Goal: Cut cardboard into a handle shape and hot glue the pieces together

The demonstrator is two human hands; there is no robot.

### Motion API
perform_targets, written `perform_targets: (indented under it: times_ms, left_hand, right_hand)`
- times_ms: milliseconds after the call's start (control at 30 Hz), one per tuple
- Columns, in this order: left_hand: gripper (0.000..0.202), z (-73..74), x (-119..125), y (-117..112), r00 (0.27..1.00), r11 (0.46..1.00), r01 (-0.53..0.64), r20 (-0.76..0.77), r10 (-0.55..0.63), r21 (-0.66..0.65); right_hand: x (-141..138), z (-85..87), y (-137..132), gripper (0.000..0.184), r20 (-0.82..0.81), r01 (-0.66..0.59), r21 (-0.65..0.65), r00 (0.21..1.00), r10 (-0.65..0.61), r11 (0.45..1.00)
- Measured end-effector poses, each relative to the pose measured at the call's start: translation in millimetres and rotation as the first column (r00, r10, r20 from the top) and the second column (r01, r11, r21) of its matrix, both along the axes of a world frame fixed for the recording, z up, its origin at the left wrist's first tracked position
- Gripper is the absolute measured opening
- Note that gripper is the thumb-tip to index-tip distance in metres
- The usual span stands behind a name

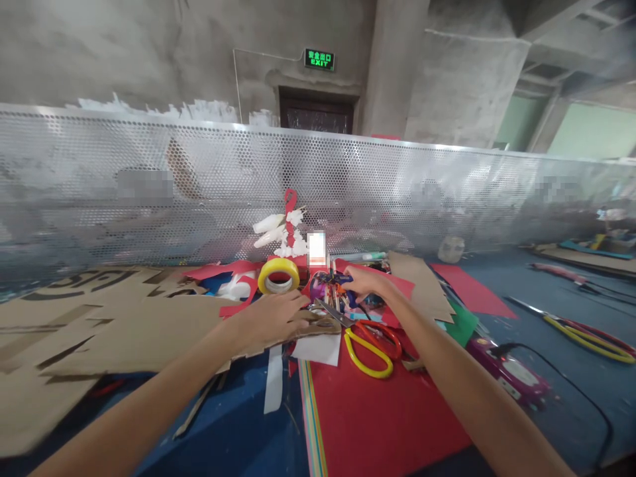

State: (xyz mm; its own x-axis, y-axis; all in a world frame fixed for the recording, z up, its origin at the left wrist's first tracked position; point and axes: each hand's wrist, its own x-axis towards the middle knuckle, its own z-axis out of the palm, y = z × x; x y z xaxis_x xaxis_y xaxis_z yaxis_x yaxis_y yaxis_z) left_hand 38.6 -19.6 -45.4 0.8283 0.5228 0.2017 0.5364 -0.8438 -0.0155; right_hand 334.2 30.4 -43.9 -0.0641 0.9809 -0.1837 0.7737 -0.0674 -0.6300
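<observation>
My left hand [271, 317] lies palm down over brown cardboard, fingers reaching right, apart, to the front edge of a cluttered pile. Just behind it stands a yellow tape roll [279, 275]. On the pile's right side, my right hand [366, 283] has bent fingers at a small dark blue object [344, 281], whose kind I cannot make out. Pens and other small items [332, 291] crowd between the hands. Below them rests a pair of scissors [370, 344] with one red and one yellow handle loop, blades pointing up-left. A white paper piece [318, 349] sticks out under my left fingers.
Cut cardboard sheets [163, 331] cover the left side. Red paper [382, 417] lies in front. To the right are a purple power strip [511, 374] with a black cable and more scissors [576, 331]. Behind rises a perforated metal panel [372, 192] with a red-and-white ornament [289, 228].
</observation>
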Motion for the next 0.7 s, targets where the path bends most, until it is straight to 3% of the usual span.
perform_targets:
  times_ms: [133, 233, 400, 700]
  left_hand:
    - [0.05, -10.8, 35.5, 16.8, 0.998, 0.979, -0.056, -0.022, 0.061, 0.194]
    - [0.044, -15.8, 55.5, 27.4, 0.987, 0.954, -0.128, -0.063, 0.151, 0.27]
    - [0.035, -14.9, 66.7, 36.4, 0.969, 0.948, -0.206, -0.082, 0.232, 0.242]
    - [0.035, -23.4, 65.7, 39.7, 0.98, 0.969, -0.135, -0.118, 0.162, 0.209]
  right_hand:
    - [-0.8, -0.4, -0.2, 0.031, -0.031, -0.005, -0.001, 1.0, 0.005, 1.0]
    - [-1.2, 0.0, -0.4, 0.029, -0.051, -0.003, -0.009, 0.999, 0.003, 1.0]
    - [-0.6, 1.0, -1.6, 0.028, -0.072, 0.011, -0.027, 0.997, -0.013, 1.0]
    - [3.5, -4.9, -0.1, 0.025, -0.094, 0.013, -0.065, 0.995, -0.019, 0.998]
